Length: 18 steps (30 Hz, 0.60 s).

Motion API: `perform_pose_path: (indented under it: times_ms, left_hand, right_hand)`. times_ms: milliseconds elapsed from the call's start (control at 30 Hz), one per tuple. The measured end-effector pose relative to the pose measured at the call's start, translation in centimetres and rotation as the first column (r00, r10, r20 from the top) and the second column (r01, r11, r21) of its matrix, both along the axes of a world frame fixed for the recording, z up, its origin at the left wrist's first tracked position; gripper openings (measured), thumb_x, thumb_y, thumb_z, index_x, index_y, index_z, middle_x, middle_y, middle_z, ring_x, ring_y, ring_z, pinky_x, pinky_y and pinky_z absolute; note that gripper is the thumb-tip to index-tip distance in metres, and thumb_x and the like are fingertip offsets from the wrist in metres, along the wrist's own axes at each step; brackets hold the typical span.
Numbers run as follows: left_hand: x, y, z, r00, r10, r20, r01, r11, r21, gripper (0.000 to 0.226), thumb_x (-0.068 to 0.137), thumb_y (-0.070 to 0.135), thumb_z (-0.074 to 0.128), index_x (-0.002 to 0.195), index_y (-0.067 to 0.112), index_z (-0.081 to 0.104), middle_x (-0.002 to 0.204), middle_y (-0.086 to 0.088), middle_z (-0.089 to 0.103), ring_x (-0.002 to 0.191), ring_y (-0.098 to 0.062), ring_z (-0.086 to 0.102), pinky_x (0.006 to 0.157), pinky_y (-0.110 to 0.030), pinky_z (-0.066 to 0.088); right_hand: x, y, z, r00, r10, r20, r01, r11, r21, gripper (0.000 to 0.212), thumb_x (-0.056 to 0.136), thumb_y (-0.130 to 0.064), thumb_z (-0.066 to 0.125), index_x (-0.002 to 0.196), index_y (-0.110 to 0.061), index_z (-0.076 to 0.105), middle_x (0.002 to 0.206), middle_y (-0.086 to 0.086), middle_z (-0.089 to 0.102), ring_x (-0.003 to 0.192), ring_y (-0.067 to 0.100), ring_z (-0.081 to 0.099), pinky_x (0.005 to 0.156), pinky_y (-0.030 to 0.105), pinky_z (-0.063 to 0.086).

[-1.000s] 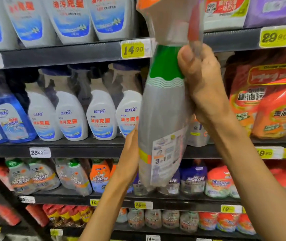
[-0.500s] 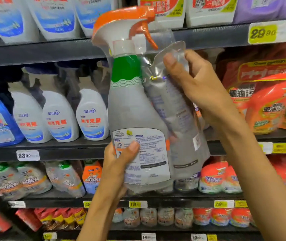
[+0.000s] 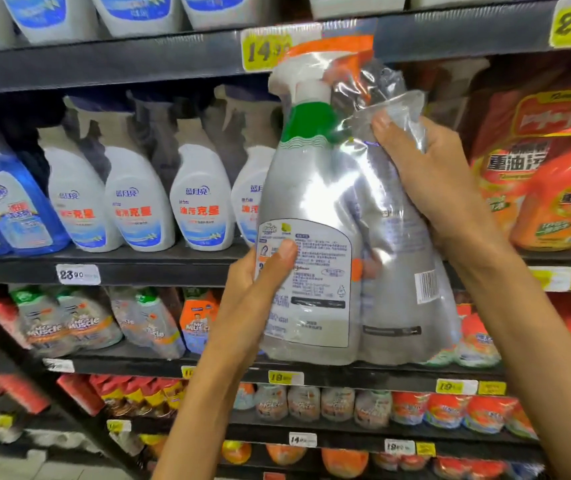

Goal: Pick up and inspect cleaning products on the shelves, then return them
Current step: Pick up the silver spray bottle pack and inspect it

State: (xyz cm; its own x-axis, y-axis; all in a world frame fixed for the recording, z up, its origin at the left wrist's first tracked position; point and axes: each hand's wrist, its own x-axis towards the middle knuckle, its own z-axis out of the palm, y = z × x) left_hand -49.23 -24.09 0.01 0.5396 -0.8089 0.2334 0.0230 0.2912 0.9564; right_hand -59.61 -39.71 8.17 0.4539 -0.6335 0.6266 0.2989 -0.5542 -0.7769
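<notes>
Since the earlier frame, the twin pack (image 3: pixel 343 209) had been turned to present its back label squarely, and it stood somewhat further right against the shelves.

Item: twin pack, one trigger sprayer bottle plus one refill bottle, bound in clear film. Location: held upright in the air, in front of the shelf edge (image 3: pixel 111 60) carrying the 14.90 tag (image 3: pixel 266 50), its base level with the shelf two tiers below that edge.

Hold: left hand (image 3: pixel 260 282) under the lower left of the pack, thumb pressed flat on the white back label (image 3: pixel 306 282), its other fingers hidden behind. Right hand (image 3: pixel 429 174) wrapped round the upper right shoulder, fingers curled into the loose film (image 3: pixel 391 109).

Materials: grey-silver plastic bodies, green collar band, white and orange trigger head (image 3: pixel 315 67), glossy crinkled wrap with strong glare.

Handling, as judged: two full bottles, so fairly heavy and top-awkward; bodies stiff, wrap soft and slippery. Film alone looked a poor grip, liable to stretch or slide. Better purchase lay at the sprayer neck, with a palm under the base.

Neighbours: white spray bottles (image 3: pixel 138 199) to the left below the shelf edge; orange refill pouches (image 3: pixel 551 181) to the right.
</notes>
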Motion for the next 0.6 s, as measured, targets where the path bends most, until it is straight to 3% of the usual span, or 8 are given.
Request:
perform_pose_path:
  times_ms: [133, 233, 367, 467, 533, 600]
  left_hand:
    - [0.0, 0.0, -0.1, 0.996, 0.039, -0.075, -0.038, 0.999, 0.014, 0.04, 0.068, 0.063, 0.059, 0.085, 0.031, 0.076, 0.095, -0.003, 0.075, 0.091, -0.019, 0.071, 0.068, -0.024, 0.057]
    - [0.0, -0.1, -0.5, 0.992, 0.039, -0.121, -0.042, 0.999, -0.029, 0.042, 0.069, 0.061, 0.056, 0.088, 0.03, 0.077, 0.097, -0.003, 0.075, 0.092, -0.018, 0.071, 0.068, -0.023, 0.056]
    - [-0.3, -0.3, -1.2, 0.964, 0.001, -0.267, -0.021, 0.997, -0.072, 0.043, 0.066, 0.062, 0.06, 0.09, 0.03, 0.077, 0.102, -0.001, 0.074, 0.097, -0.015, 0.07, 0.072, -0.026, 0.056]
    - [0.3, -0.4, -1.6, 0.942, -0.017, -0.334, -0.014, 0.996, -0.088, 0.045, 0.065, 0.063, 0.061, 0.093, 0.031, 0.076, 0.105, -0.001, 0.073, 0.1, -0.016, 0.069, 0.076, -0.03, 0.056]
    - [0.8, -0.3, -1.7, 0.95, -0.036, -0.312, 0.007, 0.995, -0.095, 0.046, 0.066, 0.063, 0.063, 0.095, 0.03, 0.076, 0.107, -0.003, 0.073, 0.101, -0.018, 0.068, 0.077, -0.031, 0.056]
    - [1.1, -0.1, -1.6, 0.962, -0.04, -0.271, 0.019, 0.997, -0.08, 0.05, 0.063, 0.067, 0.067, 0.096, 0.03, 0.075, 0.108, -0.004, 0.072, 0.103, -0.02, 0.067, 0.08, -0.034, 0.055]
  right_hand:
    - [0.4, 0.1, -0.6, 0.997, 0.068, -0.034, -0.067, 0.998, 0.02, 0.015, 0.098, -0.024, 0.054, 0.09, -0.02, 0.065, 0.075, -0.014, 0.069, 0.073, -0.003, 0.064, 0.067, 0.015, 0.047]
    - [0.5, 0.1, -0.4, 0.986, 0.145, -0.078, -0.134, 0.982, 0.135, 0.017, 0.096, -0.032, 0.055, 0.093, -0.021, 0.067, 0.083, -0.009, 0.073, 0.081, 0.004, 0.068, 0.074, 0.022, 0.051]
    - [-0.1, 0.6, -0.3, 0.953, 0.29, -0.086, -0.263, 0.935, 0.237, 0.032, 0.094, -0.039, 0.053, 0.108, -0.014, 0.066, 0.098, -0.003, 0.075, 0.091, 0.009, 0.07, 0.078, 0.022, 0.053]
    - [-1.1, 0.8, -1.4, 0.875, 0.418, -0.245, -0.357, 0.898, 0.258, 0.053, 0.082, -0.05, 0.055, 0.12, -0.014, 0.059, 0.112, 0.005, 0.071, 0.099, 0.015, 0.068, 0.082, 0.027, 0.055]
    - [-1.6, 0.9, -2.1, 0.834, 0.493, -0.247, -0.411, 0.855, 0.316, 0.041, 0.082, -0.044, 0.056, 0.115, -0.021, 0.061, 0.103, -0.001, 0.074, 0.092, 0.013, 0.071, 0.073, 0.023, 0.057]
    - [-1.8, 1.1, -2.7, 0.856, 0.485, -0.178, -0.405, 0.844, 0.353, 0.025, 0.086, -0.038, 0.056, 0.104, -0.023, 0.065, 0.089, -0.005, 0.076, 0.079, 0.008, 0.072, 0.063, 0.018, 0.054]
